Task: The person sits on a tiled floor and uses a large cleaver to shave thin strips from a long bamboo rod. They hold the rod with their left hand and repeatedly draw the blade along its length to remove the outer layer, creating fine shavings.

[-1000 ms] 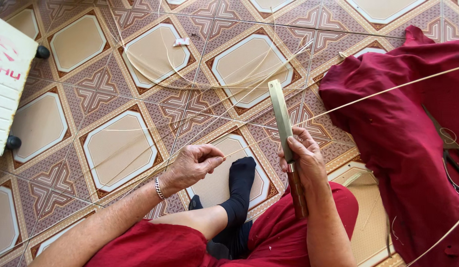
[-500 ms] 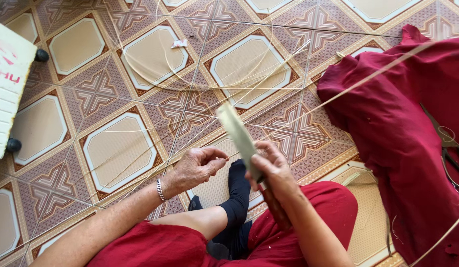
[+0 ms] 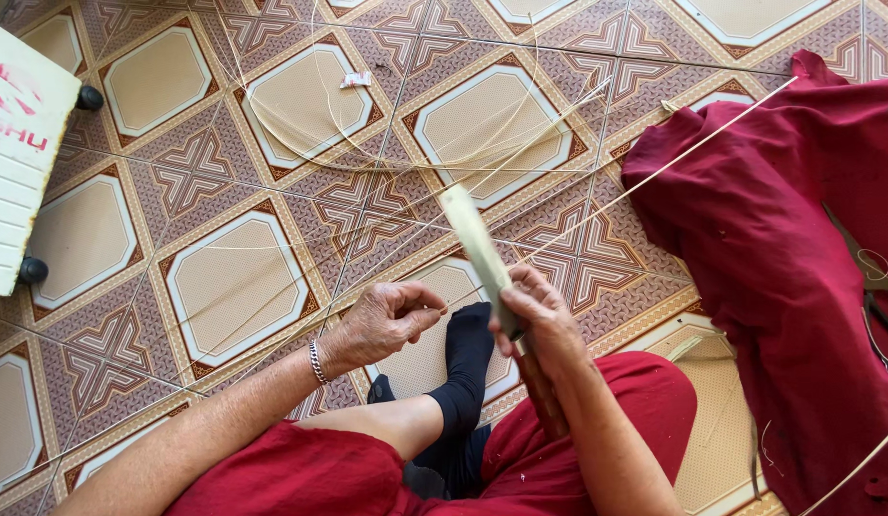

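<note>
Single view, worn on the head, looking steeply down past the lap onto the patterned tile floor (image 3: 224, 277). Close range: left hand (image 3: 387, 320) and right hand (image 3: 544, 320) near bottom centre, forearms entering from the lower edge. Floor filling the upper frame, red cloth (image 3: 779, 248) at right.

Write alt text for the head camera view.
Seen from above, a seated person in red grips a broad-bladed knife in the right hand and pinches a thin pale strip in the left hand. More strips curl across the patterned tile floor, beside a heap of red cloth.
</note>
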